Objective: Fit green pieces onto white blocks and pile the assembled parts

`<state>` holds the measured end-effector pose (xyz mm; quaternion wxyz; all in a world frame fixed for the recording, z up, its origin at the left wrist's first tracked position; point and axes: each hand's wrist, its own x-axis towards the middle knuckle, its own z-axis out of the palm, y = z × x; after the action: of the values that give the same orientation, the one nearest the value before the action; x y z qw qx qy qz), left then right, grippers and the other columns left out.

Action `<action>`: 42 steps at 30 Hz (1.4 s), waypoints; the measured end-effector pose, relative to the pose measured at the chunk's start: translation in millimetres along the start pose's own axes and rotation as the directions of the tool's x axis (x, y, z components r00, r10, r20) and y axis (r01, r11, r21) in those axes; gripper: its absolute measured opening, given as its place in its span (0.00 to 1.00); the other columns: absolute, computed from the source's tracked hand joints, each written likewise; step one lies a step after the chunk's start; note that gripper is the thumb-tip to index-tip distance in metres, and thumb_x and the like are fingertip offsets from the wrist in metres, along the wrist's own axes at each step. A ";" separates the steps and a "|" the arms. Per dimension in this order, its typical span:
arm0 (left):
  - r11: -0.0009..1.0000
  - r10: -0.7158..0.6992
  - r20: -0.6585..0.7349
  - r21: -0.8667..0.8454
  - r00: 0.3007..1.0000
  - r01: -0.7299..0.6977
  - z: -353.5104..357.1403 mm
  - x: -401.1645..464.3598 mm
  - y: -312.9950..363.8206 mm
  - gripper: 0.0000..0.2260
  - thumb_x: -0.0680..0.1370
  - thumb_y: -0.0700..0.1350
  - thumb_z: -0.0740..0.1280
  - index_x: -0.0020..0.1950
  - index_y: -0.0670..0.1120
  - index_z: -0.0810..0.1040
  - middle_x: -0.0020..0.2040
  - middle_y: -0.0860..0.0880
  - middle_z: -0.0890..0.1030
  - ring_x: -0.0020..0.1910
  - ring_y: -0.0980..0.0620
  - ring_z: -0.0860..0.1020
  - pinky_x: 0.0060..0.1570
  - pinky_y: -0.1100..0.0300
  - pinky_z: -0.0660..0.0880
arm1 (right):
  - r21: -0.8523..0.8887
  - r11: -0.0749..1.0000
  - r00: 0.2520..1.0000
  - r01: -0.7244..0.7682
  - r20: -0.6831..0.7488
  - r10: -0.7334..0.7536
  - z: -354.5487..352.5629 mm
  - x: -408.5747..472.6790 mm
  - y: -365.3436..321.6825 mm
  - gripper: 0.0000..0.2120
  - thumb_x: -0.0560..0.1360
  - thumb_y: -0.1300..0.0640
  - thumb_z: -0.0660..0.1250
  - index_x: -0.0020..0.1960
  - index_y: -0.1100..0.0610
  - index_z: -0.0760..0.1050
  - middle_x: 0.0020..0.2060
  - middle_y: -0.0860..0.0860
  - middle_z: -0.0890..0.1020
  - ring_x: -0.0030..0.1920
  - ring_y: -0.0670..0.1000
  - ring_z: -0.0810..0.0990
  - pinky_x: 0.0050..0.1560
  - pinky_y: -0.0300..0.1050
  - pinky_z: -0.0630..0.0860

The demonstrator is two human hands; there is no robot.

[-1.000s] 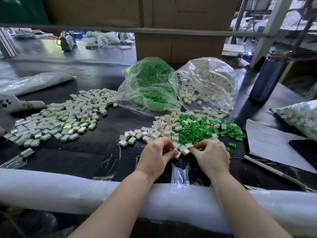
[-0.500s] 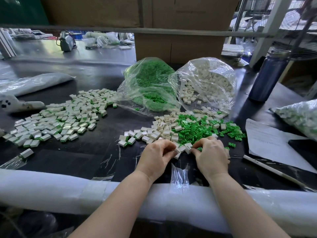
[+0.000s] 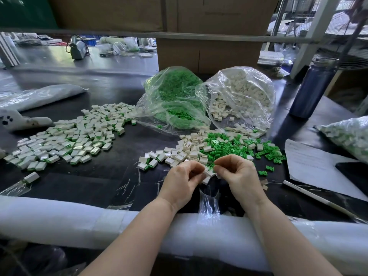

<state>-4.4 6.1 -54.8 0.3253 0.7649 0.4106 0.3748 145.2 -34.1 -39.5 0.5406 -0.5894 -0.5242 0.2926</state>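
Both hands [image 3: 211, 176] now raised off table [image 3: 123, 176].

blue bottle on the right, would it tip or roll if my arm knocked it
The blue bottle stands upright, tall and narrow, so a knock up high would probably tip it. Its round body would then likely roll. Its weight can't be judged; the contents are hidden.

The bench [image 3: 123, 162] is black. Left of the clear bag of green pieces [image 3: 175, 96] lie white blocks edged green [image 3: 65, 140]; right of it, a dark blue bottle [image 3: 312, 88].
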 end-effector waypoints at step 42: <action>0.956 -0.126 0.126 -0.248 0.984 0.155 -2.4 -0.2 4.6 0.01 0.76 0.40 0.66 0.46 0.44 0.77 0.41 0.44 0.80 0.41 0.51 0.78 0.50 0.56 0.77 | 0.110 0.987 0.993 -0.114 0.031 0.111 0.9 1.6 5.5 0.08 0.73 0.68 0.67 0.39 0.57 0.76 0.30 0.49 0.80 0.31 0.47 0.78 0.33 0.40 0.78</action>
<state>-4.7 4.4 -49.9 0.4696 0.7045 0.3935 0.3583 146.5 -31.6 -44.5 0.5488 -0.5831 -0.4796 0.3588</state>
